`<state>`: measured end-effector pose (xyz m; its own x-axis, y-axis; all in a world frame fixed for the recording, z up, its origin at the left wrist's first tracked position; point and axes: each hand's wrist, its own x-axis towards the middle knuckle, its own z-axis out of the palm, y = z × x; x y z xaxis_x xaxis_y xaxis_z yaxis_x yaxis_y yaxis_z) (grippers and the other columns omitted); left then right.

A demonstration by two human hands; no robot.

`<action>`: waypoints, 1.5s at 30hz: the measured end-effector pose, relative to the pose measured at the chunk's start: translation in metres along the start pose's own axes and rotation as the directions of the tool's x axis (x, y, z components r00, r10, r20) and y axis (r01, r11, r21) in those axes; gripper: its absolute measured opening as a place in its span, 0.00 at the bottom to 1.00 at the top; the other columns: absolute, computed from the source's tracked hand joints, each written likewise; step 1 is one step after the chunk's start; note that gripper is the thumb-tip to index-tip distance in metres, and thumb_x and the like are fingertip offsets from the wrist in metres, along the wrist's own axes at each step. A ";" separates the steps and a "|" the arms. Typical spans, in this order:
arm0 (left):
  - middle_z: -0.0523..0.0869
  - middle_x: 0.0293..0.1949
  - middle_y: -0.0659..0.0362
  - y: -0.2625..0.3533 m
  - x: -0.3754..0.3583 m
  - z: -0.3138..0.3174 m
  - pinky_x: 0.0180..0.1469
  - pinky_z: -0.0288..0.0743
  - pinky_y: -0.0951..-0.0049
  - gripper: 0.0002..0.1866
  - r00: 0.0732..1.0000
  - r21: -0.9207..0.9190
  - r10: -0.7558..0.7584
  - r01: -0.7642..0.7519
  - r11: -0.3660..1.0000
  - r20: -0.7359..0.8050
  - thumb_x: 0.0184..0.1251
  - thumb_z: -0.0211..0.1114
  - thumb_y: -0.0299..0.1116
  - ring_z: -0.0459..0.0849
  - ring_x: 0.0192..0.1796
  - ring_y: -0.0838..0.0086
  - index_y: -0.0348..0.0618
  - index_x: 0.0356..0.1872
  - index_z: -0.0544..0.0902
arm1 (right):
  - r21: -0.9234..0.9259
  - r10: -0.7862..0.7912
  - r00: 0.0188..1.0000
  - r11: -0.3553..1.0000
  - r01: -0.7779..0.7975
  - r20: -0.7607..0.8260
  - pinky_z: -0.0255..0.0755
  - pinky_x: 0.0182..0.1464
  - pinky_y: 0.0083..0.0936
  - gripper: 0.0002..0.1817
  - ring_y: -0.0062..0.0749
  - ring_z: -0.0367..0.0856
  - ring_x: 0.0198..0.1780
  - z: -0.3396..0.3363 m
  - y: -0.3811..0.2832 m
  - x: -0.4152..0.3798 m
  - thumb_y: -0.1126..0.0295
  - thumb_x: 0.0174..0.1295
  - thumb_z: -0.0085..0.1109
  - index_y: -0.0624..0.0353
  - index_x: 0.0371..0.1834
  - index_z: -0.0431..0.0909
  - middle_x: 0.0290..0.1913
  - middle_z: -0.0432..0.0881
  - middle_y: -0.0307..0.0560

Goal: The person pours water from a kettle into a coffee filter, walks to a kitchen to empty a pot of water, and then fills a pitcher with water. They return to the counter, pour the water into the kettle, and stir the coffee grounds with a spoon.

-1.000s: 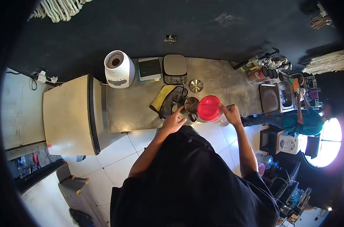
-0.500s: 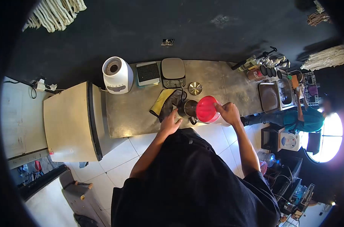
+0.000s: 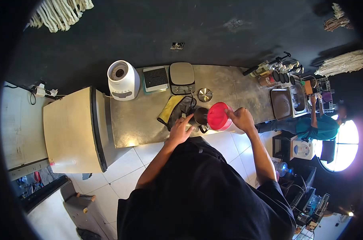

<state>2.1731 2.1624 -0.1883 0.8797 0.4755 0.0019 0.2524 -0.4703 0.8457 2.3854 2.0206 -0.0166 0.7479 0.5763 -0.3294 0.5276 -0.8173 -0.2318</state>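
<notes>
My right hand (image 3: 242,119) is closed on a pinkish-red plastic pitcher (image 3: 218,116), its wide mouth tilted toward a dark gooseneck kettle (image 3: 199,117). The pitcher's mouth is right beside the kettle's open top. I cannot make out any stream between them. My left hand (image 3: 180,131) has its fingers apart, and the fingertips rest against the kettle's left side. Behind the kettle, a round shiny metal lid (image 3: 205,95) lies on the steel counter. A yellow and dark grey cloth (image 3: 171,109) lies crumpled left of the kettle.
On the steel counter (image 3: 141,124) stand a digital scale (image 3: 181,74), a dark-topped tray (image 3: 155,78) and a white appliance (image 3: 123,82). At the far right, a person in a teal shirt (image 3: 326,128) works at a sink (image 3: 297,98). A fridge-like cabinet (image 3: 69,128) stands left.
The view has shifted slightly. The pitcher stays tilted at the kettle, its mouth turned a little. My left fingers reach slightly further onto the kettle.
</notes>
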 end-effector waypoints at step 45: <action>0.76 0.53 0.43 -0.006 0.000 0.005 0.61 0.67 0.56 0.34 0.998 -0.034 0.011 -0.008 0.999 0.069 0.60 0.66 0.41 0.73 0.58 0.48 0.48 0.67 0.65 | -0.092 0.004 1.000 0.996 -0.002 0.015 0.74 0.40 0.46 0.34 0.58 0.82 0.35 -0.005 -0.028 -0.007 0.39 0.53 0.57 0.68 0.21 0.81 0.26 0.81 0.67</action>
<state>2.1742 2.1614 -0.1963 0.9081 0.4180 -0.0259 0.2312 -0.4489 0.8631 2.3679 2.0393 -0.0036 0.7437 0.5730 -0.3443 0.5607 -0.8151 -0.1455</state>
